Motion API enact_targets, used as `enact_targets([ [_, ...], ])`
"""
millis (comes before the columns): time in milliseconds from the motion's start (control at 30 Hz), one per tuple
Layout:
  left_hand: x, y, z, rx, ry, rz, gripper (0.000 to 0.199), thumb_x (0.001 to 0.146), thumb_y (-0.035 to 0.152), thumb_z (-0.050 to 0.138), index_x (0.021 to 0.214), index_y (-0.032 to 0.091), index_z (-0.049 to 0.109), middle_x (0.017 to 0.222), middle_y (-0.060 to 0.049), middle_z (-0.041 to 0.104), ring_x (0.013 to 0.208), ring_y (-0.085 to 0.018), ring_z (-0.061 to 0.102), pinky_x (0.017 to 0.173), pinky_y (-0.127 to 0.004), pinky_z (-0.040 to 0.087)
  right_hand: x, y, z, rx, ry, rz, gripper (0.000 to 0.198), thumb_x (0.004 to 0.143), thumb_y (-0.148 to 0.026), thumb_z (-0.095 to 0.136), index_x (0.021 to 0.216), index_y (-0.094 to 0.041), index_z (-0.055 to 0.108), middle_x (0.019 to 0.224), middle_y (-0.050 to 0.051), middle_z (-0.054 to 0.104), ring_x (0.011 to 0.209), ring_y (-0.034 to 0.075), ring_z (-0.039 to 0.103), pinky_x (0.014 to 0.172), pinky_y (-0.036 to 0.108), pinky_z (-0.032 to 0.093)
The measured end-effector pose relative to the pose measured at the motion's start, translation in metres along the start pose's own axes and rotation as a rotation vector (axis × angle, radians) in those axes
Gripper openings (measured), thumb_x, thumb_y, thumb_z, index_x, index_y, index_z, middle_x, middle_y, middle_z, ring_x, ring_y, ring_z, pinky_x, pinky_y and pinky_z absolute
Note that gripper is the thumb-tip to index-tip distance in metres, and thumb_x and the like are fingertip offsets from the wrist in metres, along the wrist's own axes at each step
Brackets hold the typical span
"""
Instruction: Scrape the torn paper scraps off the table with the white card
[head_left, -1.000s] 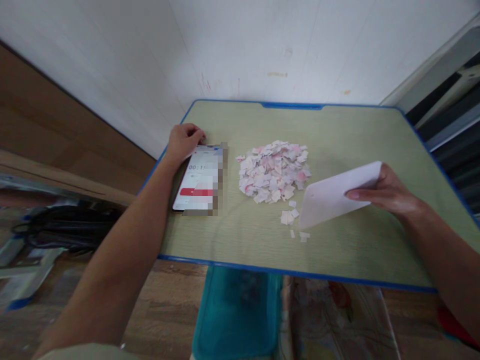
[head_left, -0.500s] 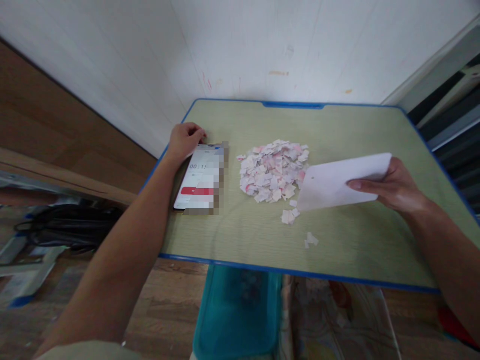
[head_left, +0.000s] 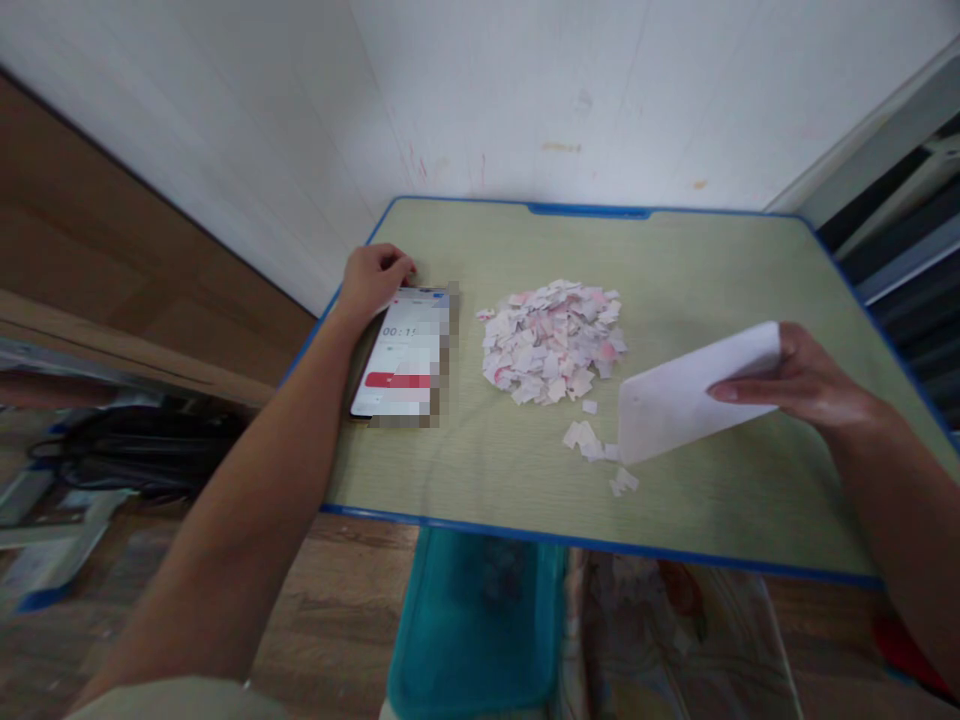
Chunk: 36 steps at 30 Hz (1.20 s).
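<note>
Pile of paper scraps (head_left: pixel 553 343) on table (head_left: pixel 712 260), most pieces heaped there; gathering looks nearly done, with few loose scraps (head_left: pixel 582 438) remaining apart on near side of pile
Right hand (head_left: pixel 806 385), right of pile, grips white sheet (head_left: pixel 690 405), lower corner close by loose scraps, contact unclear
Left hand (head_left: pixel 375 275), left of pile, fingers curled near top of phone (head_left: pixel 397 350); cannot tell if holding anything

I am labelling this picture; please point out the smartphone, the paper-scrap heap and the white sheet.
Smartphone (head_left: pixel 399 352), head view: middle of the screen.
Paper-scrap heap (head_left: pixel 553 342), head view: its middle.
White sheet (head_left: pixel 671 408), head view: its broad face.
</note>
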<state>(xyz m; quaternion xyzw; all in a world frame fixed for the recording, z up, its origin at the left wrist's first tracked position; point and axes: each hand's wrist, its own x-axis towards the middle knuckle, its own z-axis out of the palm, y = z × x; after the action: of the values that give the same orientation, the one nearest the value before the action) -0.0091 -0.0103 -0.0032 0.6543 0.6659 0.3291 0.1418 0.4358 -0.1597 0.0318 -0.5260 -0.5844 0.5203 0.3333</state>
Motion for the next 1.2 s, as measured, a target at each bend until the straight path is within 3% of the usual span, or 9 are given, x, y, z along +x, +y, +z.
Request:
enact_targets([
  [167, 0.0012, -0.0023, 0.0004, -0.03, 0.001, 0.016, 0.014, 0.08, 0.018, 0.055, 0.074, 0.012, 0.066, 0.064, -0.001, 0.057, 0.056, -0.01, 0.044, 0.056, -0.024, 0.032, -0.0012, -0.0026, 0.0017, 0.032, 0.052, -0.023, 0.023, 0.047, -0.023, 0.093, 0.065, -0.026, 0.08, 0.064, -0.004, 0.075, 0.048, 0.012, 0.064, 0.048, 0.021, 0.055],
  [333, 0.0025, -0.0046, 0.0018, -0.03, 0.006, 0.018, 0.014, 0.079, 0.02, 0.055, 0.073, 0.013, 0.065, 0.066, -0.002, 0.059, 0.059, -0.011, 0.046, 0.059, -0.025, 0.034, -0.0033, -0.0035, -0.0032, -0.011, -0.001, 0.006, 0.022, 0.046, -0.023, 0.094, 0.061, -0.024, 0.078, 0.058, -0.004, 0.072, 0.044, 0.011, 0.06, 0.041, 0.018, 0.049],
  [500, 0.0017, -0.0044, 0.0012, -0.037, 0.002, 0.036, 0.014, 0.078, 0.023, 0.054, 0.07, 0.015, 0.062, 0.064, -0.002, 0.058, 0.06, -0.012, 0.046, 0.06, -0.026, 0.034, -0.0024, -0.0048, -0.0032, 0.017, 0.06, -0.035, 0.022, 0.048, -0.023, 0.093, 0.066, -0.026, 0.08, 0.064, -0.004, 0.075, 0.047, 0.012, 0.063, 0.045, 0.02, 0.053],
  [600, 0.0013, -0.0045, 0.0, -0.035, 0.003, 0.051, 0.013, 0.075, 0.026, 0.053, 0.068, 0.018, 0.06, 0.063, -0.002, 0.058, 0.062, -0.014, 0.048, 0.063, -0.028, 0.035, -0.0022, -0.0046, -0.0027, -0.01, 0.006, -0.013, 0.02, 0.048, -0.021, 0.092, 0.061, -0.025, 0.079, 0.058, -0.003, 0.072, 0.043, 0.011, 0.06, 0.041, 0.018, 0.049],
  [767, 0.0007, -0.0043, -0.0029, -0.021, -0.071, 0.025, 0.018, 0.073, 0.038, 0.052, 0.071, 0.023, 0.06, 0.072, -0.004, 0.064, 0.076, -0.018, 0.059, 0.068, -0.032, 0.036, -0.0042, -0.0041, -0.002, 0.022, 0.063, -0.057, 0.022, 0.047, -0.021, 0.092, 0.064, -0.027, 0.08, 0.063, -0.004, 0.075, 0.047, 0.012, 0.063, 0.045, 0.02, 0.053],
  [967, -0.0002, -0.0031, -0.0023, 0.024, -0.052, 0.011, 0.025, 0.076, 0.039, 0.051, 0.077, 0.019, 0.065, 0.076, -0.007, 0.065, 0.074, -0.018, 0.057, 0.067, -0.032, 0.038, -0.0018, -0.0052, 0.0024, 0.002, 0.065, -0.03, 0.021, 0.049, -0.022, 0.092, 0.066, -0.024, 0.08, 0.065, -0.003, 0.076, 0.05, 0.013, 0.064, 0.047, 0.021, 0.054],
  [1100, -0.0016, -0.0002, -0.0011, 0.029, -0.023, -0.001, 0.023, 0.079, 0.03, 0.05, 0.08, 0.014, 0.066, 0.077, -0.008, 0.064, 0.067, -0.016, 0.052, 0.064, -0.03, 0.038, -0.0009, -0.0068, 0.0033, 0.007, 0.145, -0.08, 0.02, 0.052, -0.023, 0.092, 0.069, -0.025, 0.08, 0.068, -0.003, 0.076, 0.05, 0.012, 0.064, 0.049, 0.021, 0.056],
  [1200, -0.0015, 0.001, -0.0006, 0.006, -0.02, -0.024, 0.019, 0.078, 0.026, 0.051, 0.078, 0.013, 0.065, 0.073, -0.006, 0.062, 0.062, -0.013, 0.048, 0.06, -0.027, 0.036, -0.0022, -0.0083, 0.0011, -0.005, 0.123, -0.067, 0.02, 0.05, -0.023, 0.092, 0.065, -0.024, 0.079, 0.064, -0.002, 0.075, 0.047, 0.012, 0.063, 0.046, 0.022, 0.054],
])
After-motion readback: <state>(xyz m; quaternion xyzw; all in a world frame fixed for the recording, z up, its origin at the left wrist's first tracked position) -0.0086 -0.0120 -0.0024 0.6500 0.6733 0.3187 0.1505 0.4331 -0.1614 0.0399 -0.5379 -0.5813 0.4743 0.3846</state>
